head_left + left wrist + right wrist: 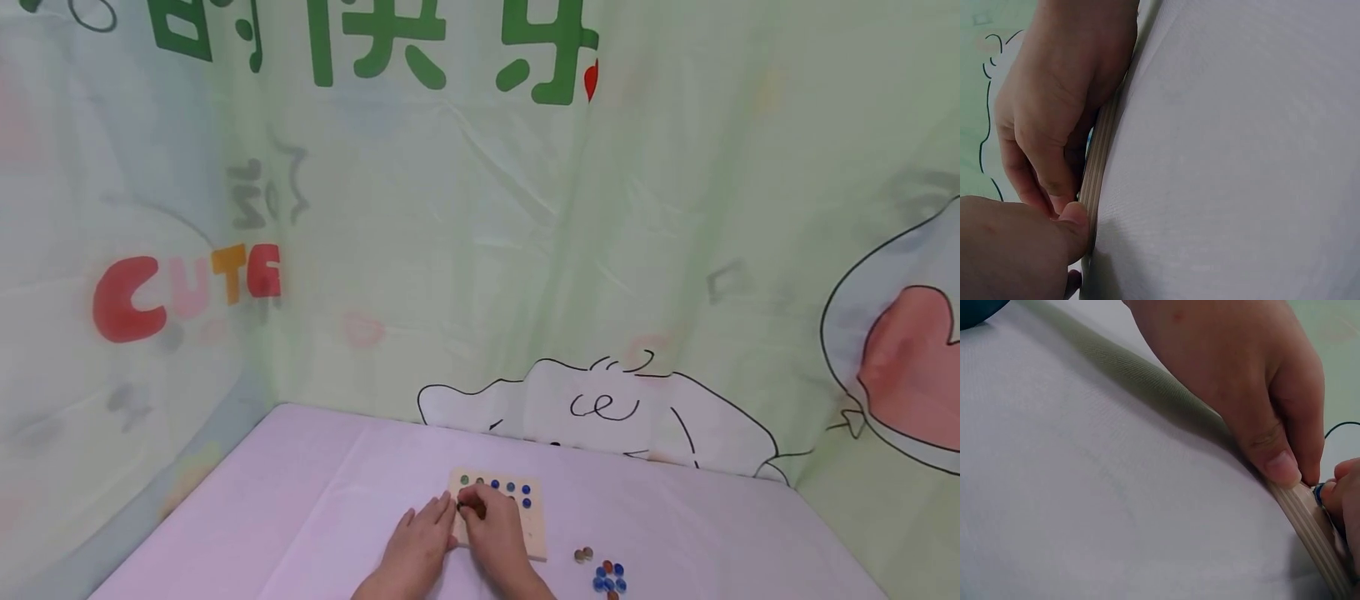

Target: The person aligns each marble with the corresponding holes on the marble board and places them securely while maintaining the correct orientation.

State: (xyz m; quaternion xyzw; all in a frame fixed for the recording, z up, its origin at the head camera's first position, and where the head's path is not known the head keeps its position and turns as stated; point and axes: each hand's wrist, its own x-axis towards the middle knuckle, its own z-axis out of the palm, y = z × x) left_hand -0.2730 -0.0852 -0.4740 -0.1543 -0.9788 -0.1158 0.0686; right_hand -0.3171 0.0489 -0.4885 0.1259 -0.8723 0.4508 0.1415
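- The right hand [495, 529] has its fingers curled together over the board, pinching a dark bead [461, 506]; they cover most of it, so its exact colour and whether it sits in a hollow cannot be told.
- The left hand [420, 546] has its fingers nearly straight, touching the left edge of the wooden board [536, 537], with the thumb at its near corner.
- Beyond the right fingers, a row of set beads [511, 487] shows; part of the second row is hidden beneath them.
- Right of those fingers, on the table [337, 475], lie two brownish beads [583, 554] and a blue-and-reddish cluster [609, 575], its lowest bead near the frame's bottom.
- Far from the fingers, the right wrist view cuts off a dark teal object [975, 312], unidentifiable.
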